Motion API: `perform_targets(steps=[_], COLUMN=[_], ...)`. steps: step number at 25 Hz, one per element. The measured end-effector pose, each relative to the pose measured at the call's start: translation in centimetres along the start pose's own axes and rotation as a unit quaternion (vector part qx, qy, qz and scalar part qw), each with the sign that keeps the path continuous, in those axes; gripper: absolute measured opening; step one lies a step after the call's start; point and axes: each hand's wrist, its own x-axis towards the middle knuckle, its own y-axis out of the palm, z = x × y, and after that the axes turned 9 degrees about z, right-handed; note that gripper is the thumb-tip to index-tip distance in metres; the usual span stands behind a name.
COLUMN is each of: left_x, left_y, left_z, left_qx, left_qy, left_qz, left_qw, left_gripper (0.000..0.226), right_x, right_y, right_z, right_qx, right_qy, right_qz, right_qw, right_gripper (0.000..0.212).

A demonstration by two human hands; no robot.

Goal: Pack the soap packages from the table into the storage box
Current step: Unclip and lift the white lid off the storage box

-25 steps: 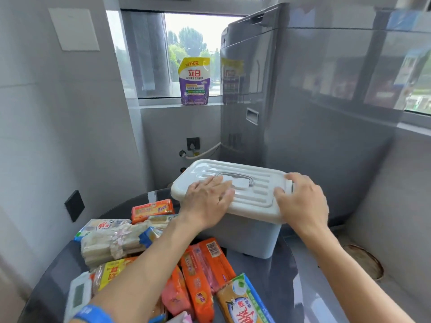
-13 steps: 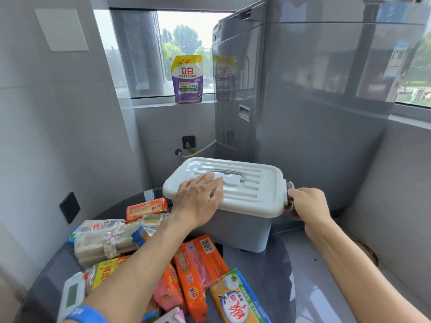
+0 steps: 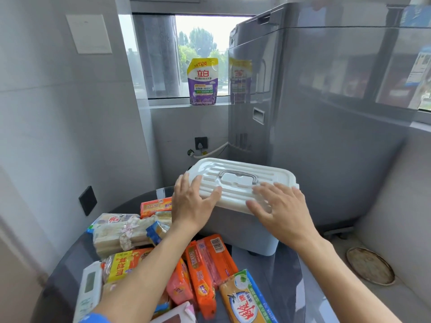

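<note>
A grey storage box (image 3: 240, 231) stands at the far side of the round dark table (image 3: 275, 285), covered by a white ribbed lid (image 3: 235, 180) with a grey handle. My left hand (image 3: 191, 201) lies with spread fingers on the lid's near left corner. My right hand (image 3: 277, 208) rests on the lid's near right edge, fingers apart. Several soap packages lie in front of the box: orange packs (image 3: 210, 259), a yellow-and-blue pack (image 3: 247, 301), a yellow pack (image 3: 126, 264), a pale wrapped bundle (image 3: 121, 236) and an orange pack (image 3: 155, 206) by the box.
A tall grey washing machine (image 3: 326, 127) stands right behind the box. A purple detergent pouch (image 3: 203, 81) sits on the window sill. Grey walls close in on the left, and a round floor drain cover (image 3: 370, 266) lies at the right below the table.
My right hand has moved from the lid's right latch onto the near right edge of the lid. My left hand has slid to the left corner. The view has tilted down.
</note>
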Motion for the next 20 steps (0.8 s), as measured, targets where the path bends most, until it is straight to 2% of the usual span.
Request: perform_targets(steps=[3, 6, 8, 9, 10, 11, 12, 13, 15, 16, 20], left_x=[0.1, 1.1, 1.6, 1.6, 1.2, 0.7, 0.3, 0.2, 0.2, 0.3, 0.6], left_y=[-0.1, -0.7, -1.3, -1.6, -1.5, -1.2, -1.0, -1.0, -1.4, -1.4, -1.0], left_z=[-0.3, -0.8, -0.9, -1.0, -1.1, -1.3, -1.7, -2.3, -3.7, -3.9, -3.1], left_qx=[-0.127, -0.272, -0.305, -0.241, -0.094, 0.069, 0.183, 0.218, 0.152, 0.121, 0.146], left_qy=[-0.054, -0.087, -0.124, -0.132, -0.12, -0.071, 0.014, 0.102, 0.199, 0.212, 0.183], left_qz=[-0.031, -0.058, -0.04, -0.018, -0.005, -0.015, -0.028, -0.006, 0.117, 0.157, 0.172], left_qw=[0.99, 0.957, 0.943, 0.961, 0.988, 0.995, 0.983, 0.971, 0.961, 0.957, 0.957], left_gripper=[0.089, 0.077, 0.071, 0.064, 0.052, 0.045, 0.045, 0.048, 0.052, 0.05, 0.05], right_x=[0.0, 0.4, 0.9, 1.1, 1.3, 1.5, 1.7, 1.9, 2.4, 2.6, 3.0], right_y=[-0.3, -0.5, -0.6, -0.5, -0.5, -0.4, -0.4, -0.5, -0.7, -0.9, -1.4], right_z=[0.2, 0.3, 0.6, 0.8, 0.8, 0.8, 0.8, 0.8, 0.7, 0.7, 0.4], right_qx=[-0.036, -0.035, -0.047, -0.053, -0.049, -0.036, -0.019, -0.005, 0.013, 0.02, 0.013], right_qy=[-0.024, -0.013, -0.007, -0.008, -0.01, -0.012, -0.013, -0.014, -0.006, 0.0, -0.006], right_qz=[0.031, 0.026, 0.036, 0.044, 0.052, 0.057, 0.061, 0.064, 0.078, 0.089, 0.114], right_qw=[0.999, 0.999, 0.998, 0.998, 0.997, 0.998, 0.998, 0.998, 0.997, 0.996, 0.993], right_gripper=[0.077, 0.077, 0.078, 0.08, 0.08, 0.079, 0.076, 0.071, 0.064, 0.064, 0.071])
